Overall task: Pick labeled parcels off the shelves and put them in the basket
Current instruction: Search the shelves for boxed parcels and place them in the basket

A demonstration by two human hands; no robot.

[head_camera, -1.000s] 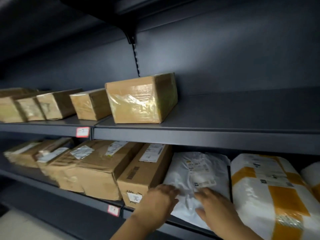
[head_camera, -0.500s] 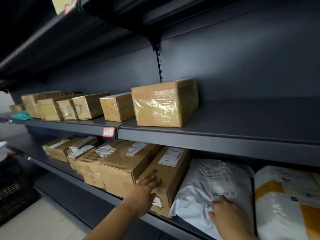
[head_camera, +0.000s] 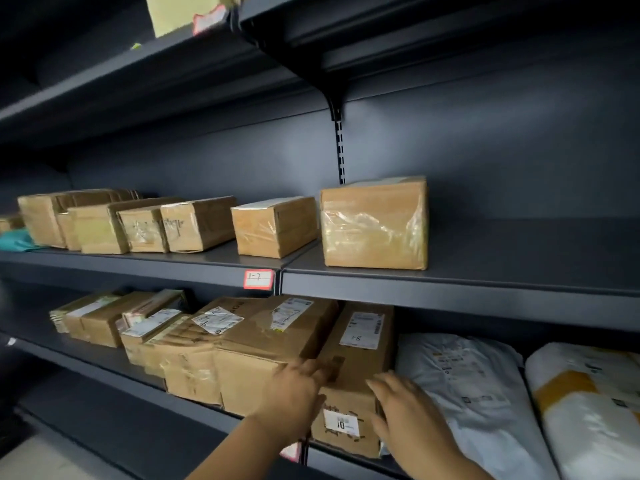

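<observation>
Clasping narrow cardboard box (head_camera: 356, 362) between left hand (head_camera: 294, 396) and right hand (head_camera: 408, 417), fingers straight against its sides; lies lengthwise near-to-far on lower shelf (head_camera: 114, 367), labelled end nearest.

**A parcel storeroom, racked and numbered**

Dark metal shelving (head_camera: 450, 289) fills the whole view, hung on a slotted upright (head_camera: 340, 150) at 12 o'clock. Taped brown boxes (head_camera: 374, 230) line the middle shelf from 9 o'clock to the centre. Cartons (head_camera: 277, 341) with printed shipping labels crowd the shelf below at 7 o'clock, and white courier bags (head_camera: 467, 386) lie at 4 o'clock. A red-edged tag (head_camera: 258, 279) on the shelf lip at centre reads "1-7" (handwritten, quite legible). A second tag (head_camera: 209, 17), blurred, sits at 11 o'clock.
</observation>
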